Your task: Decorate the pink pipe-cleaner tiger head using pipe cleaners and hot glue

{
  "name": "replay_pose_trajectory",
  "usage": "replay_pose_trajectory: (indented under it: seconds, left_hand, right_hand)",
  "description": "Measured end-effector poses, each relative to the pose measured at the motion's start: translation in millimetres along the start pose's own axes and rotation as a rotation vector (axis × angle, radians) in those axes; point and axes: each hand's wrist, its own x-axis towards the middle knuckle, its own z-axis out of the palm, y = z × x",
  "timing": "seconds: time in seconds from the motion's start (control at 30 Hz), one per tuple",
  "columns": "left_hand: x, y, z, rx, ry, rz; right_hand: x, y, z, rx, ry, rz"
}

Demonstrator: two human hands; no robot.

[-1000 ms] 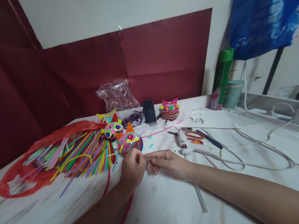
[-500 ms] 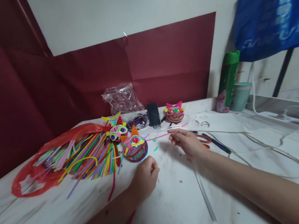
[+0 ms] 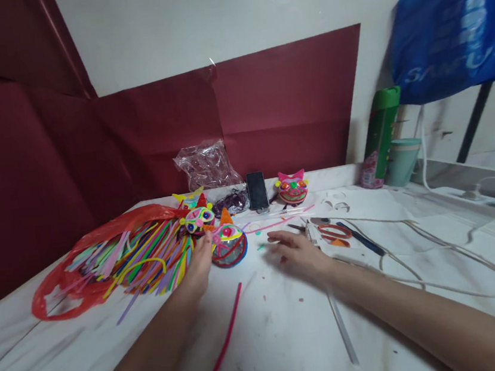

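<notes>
My left hand (image 3: 199,265) is at the left side of a half-decorated lion head (image 3: 229,251) with an orange ear, a red eye and a clear round front. Its fingers are stretched out along that side; whether they touch it I cannot tell. My right hand (image 3: 299,254) hovers over the table to the right of the lion head, fingers apart and holding nothing. Just beyond it lie a white glue gun (image 3: 313,233) and orange-handled scissors (image 3: 335,232). A dark pink pipe cleaner (image 3: 227,332) rests between my forearms.
Many coloured pipe cleaners (image 3: 141,253) lie on a red plastic bag (image 3: 44,294) at left. Another lion head (image 3: 200,218) and a pink-eared one (image 3: 292,188) stand behind, with a phone (image 3: 257,190) between. A cable (image 3: 457,244) loops at right; a grey strip (image 3: 343,333) lies in front.
My left hand has moved forward and left to the lion head, its curled fingers straightening. My right hand has spread its fingers and drawn slightly nearer, uncovering the glue gun.
</notes>
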Motion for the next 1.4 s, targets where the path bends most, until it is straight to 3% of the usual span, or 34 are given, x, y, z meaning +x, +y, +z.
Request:
replay_pose_trajectory:
  seconds: [0.1,0.23,0.4,0.47,0.6,0.8,0.93,1.03,1.27,1.4]
  left_hand:
    - [-16.3,-6.7,16.2,-0.017,-0.065,-0.054]
    - [-33.4,1.9,33.9,-0.088,-0.167,-0.090]
    - [-41.6,13.6,44.4,-0.010,-0.133,-0.117]
    - [-42.7,14.7,46.3,0.044,-0.121,-0.056]
    - [-45.6,14.8,49.1,0.114,-0.101,0.037]
    - [-54.4,25.2,50.9,0.228,-0.092,0.116]
    - [-56.8,27.2,51.3,0.289,-0.103,0.114]
    - [-54.8,23.6,49.0,0.255,-0.101,0.090]
    - [-46.4,34.5,34.7,0.032,-0.137,-0.202]
    - [-44.5,40.3,31.3,-0.020,-0.139,-0.260]
  right_hand:
    - [-6.3,5.5,5.2,-0.080,-0.103,0.024]
    - [-9.9,5.3,9.1,-0.090,-0.204,0.024]
    - [-9.0,3.9,9.4,-0.155,-0.199,-0.012]
    - [-9.4,3.5,9.7,-0.226,-0.134,-0.087]
    - [-12.1,0.5,11.1,-0.390,0.041,-0.372]
    - [-21.1,-6.9,14.7,-0.580,-0.033,-0.523]
    - [-24.4,-7.5,16.2,-0.633,-0.045,-0.531]
    - [-19.2,-6.8,11.3,-0.568,0.058,-0.478]
    - [14.2,-8.2,-22.1,-0.332,0.354,-0.366]
    - [22.4,-5.5,-31.1,-0.279,0.328,-0.318]
